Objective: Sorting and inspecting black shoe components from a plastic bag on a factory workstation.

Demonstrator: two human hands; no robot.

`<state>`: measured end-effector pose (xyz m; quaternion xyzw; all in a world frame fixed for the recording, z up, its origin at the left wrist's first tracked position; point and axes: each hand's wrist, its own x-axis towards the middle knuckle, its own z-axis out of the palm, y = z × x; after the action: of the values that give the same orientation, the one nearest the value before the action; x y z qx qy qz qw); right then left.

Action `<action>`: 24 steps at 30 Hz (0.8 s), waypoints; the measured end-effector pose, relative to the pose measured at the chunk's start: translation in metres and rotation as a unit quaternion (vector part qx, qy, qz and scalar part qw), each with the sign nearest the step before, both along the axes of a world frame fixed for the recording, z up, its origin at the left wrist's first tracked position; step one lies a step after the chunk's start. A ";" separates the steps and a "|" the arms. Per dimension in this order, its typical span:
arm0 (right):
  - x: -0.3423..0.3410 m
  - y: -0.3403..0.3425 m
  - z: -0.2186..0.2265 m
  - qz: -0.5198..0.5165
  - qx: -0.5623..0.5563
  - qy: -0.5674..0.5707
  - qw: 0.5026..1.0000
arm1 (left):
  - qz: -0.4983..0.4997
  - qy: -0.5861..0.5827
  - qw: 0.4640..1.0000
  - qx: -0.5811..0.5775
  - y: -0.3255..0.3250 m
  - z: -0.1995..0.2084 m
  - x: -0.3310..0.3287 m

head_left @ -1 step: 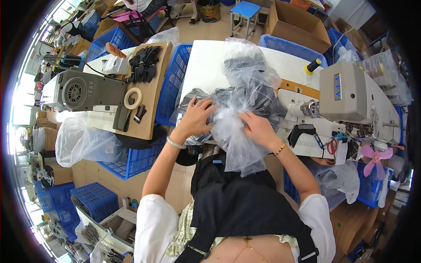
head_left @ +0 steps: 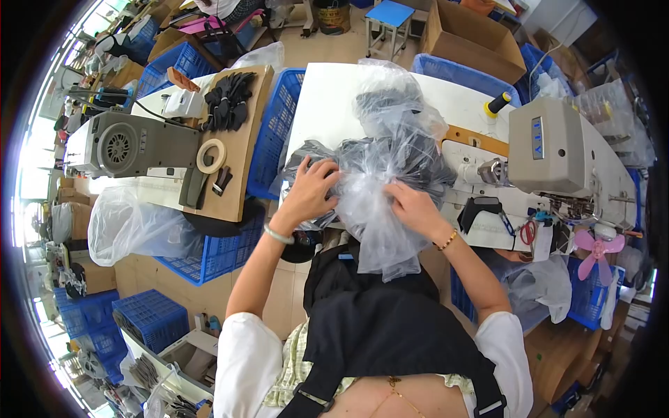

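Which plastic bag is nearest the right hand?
The bunched bag on the middle white table: the right hand touches it. The far-left bag and lower-right bag lie apart.

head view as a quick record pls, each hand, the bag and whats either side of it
Left hand: on the left part of the plastic bag, fingers spread and bent
Right hand: fingers at the bag's bunched part; how tightly, cannot tell
Bag: see-through, dark contents, lying on a white table, loose end toward the person
Left side: blue basket, brown board bearing dark gloves and a tape roll
Right side: grey sewing machine, dark thread spool, red-handled scissors, pink fan
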<state>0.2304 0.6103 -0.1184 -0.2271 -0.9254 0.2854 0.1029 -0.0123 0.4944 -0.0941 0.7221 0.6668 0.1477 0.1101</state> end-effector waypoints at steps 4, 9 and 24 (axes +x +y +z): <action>0.019 -0.011 -0.005 -0.022 -0.080 0.064 0.994 | 0.028 -0.023 0.997 0.072 -0.023 -0.012 0.012; -0.009 -0.037 0.035 -0.141 -0.258 0.030 0.955 | 0.131 -0.363 0.920 0.074 -0.016 -0.019 0.021; -0.023 -0.058 0.039 -0.100 -0.127 0.150 0.975 | 0.208 -0.070 0.974 0.057 0.005 -0.014 0.032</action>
<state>0.2070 0.5524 -0.0798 -0.2845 -0.8281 0.4197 0.2393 0.0202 0.4993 -0.1081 0.5608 0.7833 0.2553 0.0820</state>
